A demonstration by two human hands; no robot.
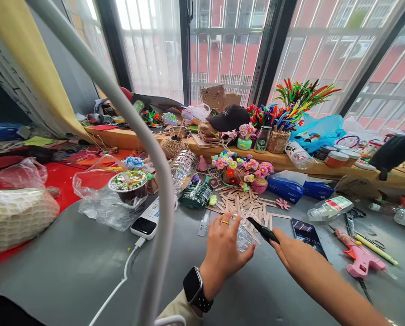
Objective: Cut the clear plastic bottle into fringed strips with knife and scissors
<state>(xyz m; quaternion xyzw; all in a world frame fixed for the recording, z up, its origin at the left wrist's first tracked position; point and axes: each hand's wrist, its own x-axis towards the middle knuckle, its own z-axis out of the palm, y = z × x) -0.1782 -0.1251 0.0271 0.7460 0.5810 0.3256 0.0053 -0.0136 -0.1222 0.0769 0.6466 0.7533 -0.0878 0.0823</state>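
The clear plastic bottle (245, 240) lies on its side on the grey surface (97, 258), between the two hands, just in front of a loose heap of wooden craft sticks (256, 201). The left hand (222, 246) reaches over it from the left, half curled, with the index finger at the far side and the thumb stretched out at the near side. This grip seems meant to keep such a light, slick, round thing from rolling; how firmly it presses I cannot tell. The right hand (283, 251) comes from the other side, closed around the handle of a black knife (263, 231). Its tip points leftward, over or against the bottle; whether it touches is unclear. Held near its rear end, the knife leaves its front part free and the right fingers back from the tip, though the left hand sits close by.

A clear ruler (204, 222) lies beyond the left hand, near the sticks. A smartphone (309, 236) lies face up beside the right hand, probably so its lit digits can be read. The pink glue gun (363, 258) rests farther right, apart from both hands.
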